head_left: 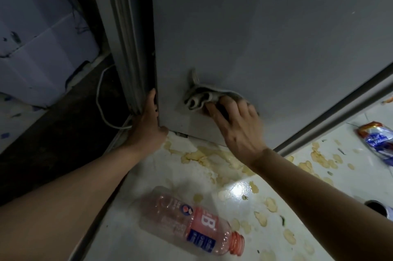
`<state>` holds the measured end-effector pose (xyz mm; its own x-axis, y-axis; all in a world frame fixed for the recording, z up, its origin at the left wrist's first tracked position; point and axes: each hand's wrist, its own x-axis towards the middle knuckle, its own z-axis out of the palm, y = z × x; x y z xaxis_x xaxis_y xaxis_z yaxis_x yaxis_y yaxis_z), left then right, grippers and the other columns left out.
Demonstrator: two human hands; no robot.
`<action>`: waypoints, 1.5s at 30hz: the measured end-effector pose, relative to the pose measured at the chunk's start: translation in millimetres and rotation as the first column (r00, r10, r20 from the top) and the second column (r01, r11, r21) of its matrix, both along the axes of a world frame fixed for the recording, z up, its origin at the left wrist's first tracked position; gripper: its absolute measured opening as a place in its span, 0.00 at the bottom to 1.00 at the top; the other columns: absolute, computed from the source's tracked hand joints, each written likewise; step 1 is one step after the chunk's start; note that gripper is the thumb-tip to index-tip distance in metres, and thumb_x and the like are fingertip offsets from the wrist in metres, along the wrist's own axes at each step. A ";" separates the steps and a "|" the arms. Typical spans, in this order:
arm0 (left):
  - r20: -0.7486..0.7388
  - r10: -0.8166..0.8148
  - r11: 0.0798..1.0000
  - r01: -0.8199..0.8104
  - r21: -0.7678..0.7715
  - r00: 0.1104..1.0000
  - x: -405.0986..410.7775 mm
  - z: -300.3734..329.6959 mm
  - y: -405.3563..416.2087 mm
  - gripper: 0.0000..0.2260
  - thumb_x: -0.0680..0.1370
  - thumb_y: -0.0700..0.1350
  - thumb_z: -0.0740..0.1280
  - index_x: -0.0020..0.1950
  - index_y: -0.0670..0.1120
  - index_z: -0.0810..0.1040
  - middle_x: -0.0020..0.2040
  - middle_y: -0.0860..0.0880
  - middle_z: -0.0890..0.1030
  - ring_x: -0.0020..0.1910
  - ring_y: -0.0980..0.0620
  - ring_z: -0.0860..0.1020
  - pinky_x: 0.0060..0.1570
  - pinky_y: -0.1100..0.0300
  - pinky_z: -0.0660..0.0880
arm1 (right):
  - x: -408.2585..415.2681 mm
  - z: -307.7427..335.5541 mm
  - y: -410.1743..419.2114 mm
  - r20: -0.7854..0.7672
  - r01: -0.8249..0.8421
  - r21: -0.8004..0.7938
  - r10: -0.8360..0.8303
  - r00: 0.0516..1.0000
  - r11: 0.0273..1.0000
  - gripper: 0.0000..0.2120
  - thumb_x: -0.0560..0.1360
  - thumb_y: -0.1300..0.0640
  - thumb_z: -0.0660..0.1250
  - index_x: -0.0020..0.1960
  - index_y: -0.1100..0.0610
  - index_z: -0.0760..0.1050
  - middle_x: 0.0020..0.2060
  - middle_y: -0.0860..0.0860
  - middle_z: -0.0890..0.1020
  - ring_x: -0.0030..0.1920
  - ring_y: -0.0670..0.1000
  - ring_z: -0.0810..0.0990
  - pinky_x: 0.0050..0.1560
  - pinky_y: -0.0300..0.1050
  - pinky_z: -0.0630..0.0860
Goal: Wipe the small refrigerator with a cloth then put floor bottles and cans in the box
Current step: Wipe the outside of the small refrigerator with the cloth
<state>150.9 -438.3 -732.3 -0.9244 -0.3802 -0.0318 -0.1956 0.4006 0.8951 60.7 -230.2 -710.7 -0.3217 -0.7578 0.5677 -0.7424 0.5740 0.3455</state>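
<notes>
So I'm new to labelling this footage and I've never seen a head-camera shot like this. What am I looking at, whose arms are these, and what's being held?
There is one picture, taken by a wide-angle camera worn on a person's head, looking down past their own bare arms. No machine is involved. The big grey surface is the side of a small refrigerator. The right hand presses a striped cloth against it, low down. The left hand grips the refrigerator's corner edge. On the stained pale floor a pink plastic bottle lies on its side, uncapped. At the right edge are a crushed red and blue can and part of another can.
</notes>
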 end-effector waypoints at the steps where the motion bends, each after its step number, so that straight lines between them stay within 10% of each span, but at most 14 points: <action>1: -0.004 -0.008 1.000 0.008 0.001 1.000 -0.4 1.0 0.1 0.39 0.75 0.36 0.64 0.76 0.55 0.45 0.72 0.52 0.66 0.69 0.52 0.67 0.67 0.51 0.66 | -0.4 -5.0 -3.0 -0.035 0.004 0.031 -0.003 0.999 0.999 0.18 0.79 0.61 0.52 0.67 0.56 0.66 0.56 0.57 0.67 0.48 0.57 0.67 0.44 0.49 0.62; 7: -0.053 -0.014 0.999 0.012 -0.039 0.998 0.0 -0.5 -5.2 0.38 0.71 0.33 0.65 0.76 0.47 0.50 0.67 0.49 0.70 0.67 0.49 0.70 0.66 0.51 0.68 | 13.7 -53.6 -23.1 0.053 0.008 0.655 -0.056 0.997 0.755 0.32 0.71 0.53 0.70 0.72 0.48 0.63 0.62 0.48 0.72 0.57 0.51 0.73 0.53 0.45 0.73; 16: 0.006 -0.028 0.998 0.028 0.049 1.000 2.5 -12.3 -24.7 0.38 0.71 0.27 0.62 0.74 0.56 0.55 0.69 0.49 0.70 0.69 0.55 0.67 0.63 0.62 0.68 | 2.5 -19.9 -50.2 -0.039 -0.050 0.111 0.055 0.998 0.993 0.17 0.80 0.61 0.51 0.64 0.56 0.72 0.54 0.57 0.69 0.45 0.57 0.67 0.40 0.50 0.61; 22: -0.029 -0.031 0.998 0.032 0.046 0.999 1.5 -18.2 -29.4 0.35 0.70 0.28 0.64 0.72 0.52 0.61 0.67 0.49 0.73 0.67 0.54 0.70 0.61 0.63 0.68 | 18.9 -57.8 -66.3 -0.015 -0.059 0.526 0.079 0.997 0.848 0.19 0.73 0.55 0.62 0.63 0.50 0.75 0.53 0.48 0.78 0.47 0.51 0.76 0.41 0.45 0.72; 26: -0.002 -0.041 0.999 0.041 0.031 0.999 1.1 -17.7 -33.6 0.34 0.72 0.29 0.62 0.72 0.55 0.61 0.67 0.50 0.73 0.66 0.59 0.69 0.57 0.68 0.65 | 16.7 -44.3 -73.2 -0.003 -0.065 0.481 0.076 0.997 0.874 0.17 0.72 0.55 0.67 0.61 0.51 0.77 0.52 0.49 0.79 0.47 0.52 0.76 0.40 0.45 0.73; 32: 0.054 0.058 0.997 -0.056 -0.048 0.997 0.3 -16.3 -41.3 0.30 0.72 0.32 0.63 0.71 0.51 0.63 0.62 0.54 0.74 0.65 0.53 0.71 0.58 0.65 0.65 | 9.5 2.1 -97.9 -0.088 -0.094 0.149 0.108 0.990 0.984 0.23 0.82 0.60 0.44 0.62 0.54 0.76 0.57 0.56 0.67 0.44 0.57 0.70 0.37 0.49 0.66; 38: -0.027 0.095 0.995 -0.094 0.029 0.995 13.6 -17.4 -48.8 0.31 0.70 0.28 0.63 0.69 0.51 0.65 0.61 0.52 0.76 0.62 0.53 0.75 0.62 0.55 0.72 | 15.2 -28.7 -109.1 -0.161 -0.036 0.442 0.118 0.980 0.896 0.19 0.76 0.54 0.57 0.66 0.49 0.73 0.59 0.49 0.76 0.49 0.55 0.64 0.41 0.45 0.71; 45: 0.028 0.097 0.995 -0.096 -0.037 0.995 21.1 -13.8 -63.2 0.32 0.71 0.30 0.64 0.72 0.51 0.63 0.65 0.47 0.74 0.64 0.51 0.73 0.53 0.70 0.67 | 25.7 -54.4 -124.1 0.065 -0.077 0.681 0.045 0.997 0.728 0.30 0.75 0.55 0.58 0.75 0.52 0.54 0.64 0.51 0.67 0.57 0.54 0.70 0.50 0.47 0.69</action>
<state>172.0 -501.5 -746.0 -0.8820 -0.4692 -0.0438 -0.2614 0.4099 0.8738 86.4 -354.3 -765.1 -0.2720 -0.9544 -0.1233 -0.7902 0.1484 0.5946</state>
